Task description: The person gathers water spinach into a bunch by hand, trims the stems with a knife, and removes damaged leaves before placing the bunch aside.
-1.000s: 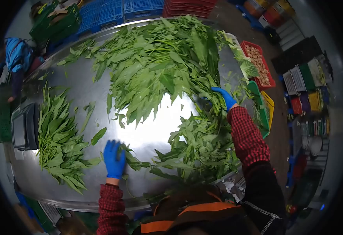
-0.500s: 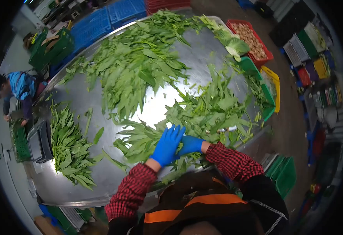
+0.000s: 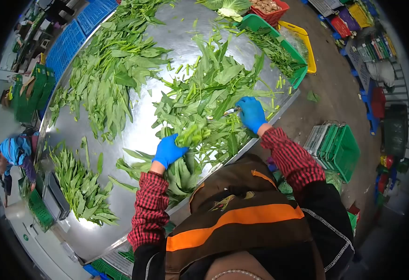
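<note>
My left hand (image 3: 170,150), in a blue glove, is closed round a bunch of leafy greens (image 3: 192,135) near the table's front edge. My right hand (image 3: 251,113), also gloved in blue, is closed on a knife (image 3: 231,111) whose short blade points left over the pile of greens (image 3: 218,79). Cut stem pieces (image 3: 185,70) lie on the metal table (image 3: 141,109) behind that pile. A larger heap of greens (image 3: 115,60) spreads over the back left, and a smaller bunch (image 3: 80,184) lies at the left.
A scale (image 3: 56,196) stands at the table's left end, beside a person (image 3: 15,151) in blue. Green (image 3: 299,67), yellow (image 3: 309,51) and red (image 3: 274,16) crates line the back right. Stacked green crates (image 3: 344,154) are on the floor at the right.
The view has turned and shifted. My hands, together before, are now apart: the left has lifted a bunch of greens, and the right has moved right and taken hold of the knife.
</note>
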`<state>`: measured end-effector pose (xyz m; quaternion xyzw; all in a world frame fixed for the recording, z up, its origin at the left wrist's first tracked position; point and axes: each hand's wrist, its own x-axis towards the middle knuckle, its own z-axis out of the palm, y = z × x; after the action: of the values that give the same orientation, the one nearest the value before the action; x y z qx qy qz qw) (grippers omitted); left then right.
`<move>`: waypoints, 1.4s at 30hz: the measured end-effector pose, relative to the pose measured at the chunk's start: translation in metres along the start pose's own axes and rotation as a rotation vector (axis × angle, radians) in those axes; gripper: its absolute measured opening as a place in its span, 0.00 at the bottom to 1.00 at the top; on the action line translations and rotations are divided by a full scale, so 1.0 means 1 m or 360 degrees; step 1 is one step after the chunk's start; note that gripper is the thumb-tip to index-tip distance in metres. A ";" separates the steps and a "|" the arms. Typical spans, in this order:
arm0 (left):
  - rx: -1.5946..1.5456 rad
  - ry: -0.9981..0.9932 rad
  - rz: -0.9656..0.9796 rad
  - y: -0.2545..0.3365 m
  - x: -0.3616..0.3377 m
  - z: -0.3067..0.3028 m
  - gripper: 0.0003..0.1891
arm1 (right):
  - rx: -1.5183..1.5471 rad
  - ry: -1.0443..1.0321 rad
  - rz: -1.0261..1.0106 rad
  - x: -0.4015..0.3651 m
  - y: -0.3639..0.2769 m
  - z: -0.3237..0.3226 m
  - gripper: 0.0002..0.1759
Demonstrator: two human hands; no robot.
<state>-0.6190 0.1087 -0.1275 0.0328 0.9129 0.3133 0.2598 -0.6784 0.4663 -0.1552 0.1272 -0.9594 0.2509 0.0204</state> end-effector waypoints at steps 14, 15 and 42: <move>-0.0188 0.0532 -0.0522 0.050 0.010 -0.003 0.29 | 0.0608 -0.0253 0.0035 -0.013 -0.100 -0.031 0.18; -0.0047 0.0551 -0.0584 0.056 0.010 -0.003 0.30 | 0.0702 -0.0169 -0.0122 -0.011 -0.113 -0.028 0.18; -0.2465 -0.0665 -0.0240 0.078 -0.044 -0.059 0.13 | 0.0673 -0.0135 -0.0460 0.018 -0.151 -0.053 0.14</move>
<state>-0.6184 0.1283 -0.0222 -0.1604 0.3687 0.8262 0.3946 -0.6584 0.3609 -0.0352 0.2749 -0.8574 0.4348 -0.0113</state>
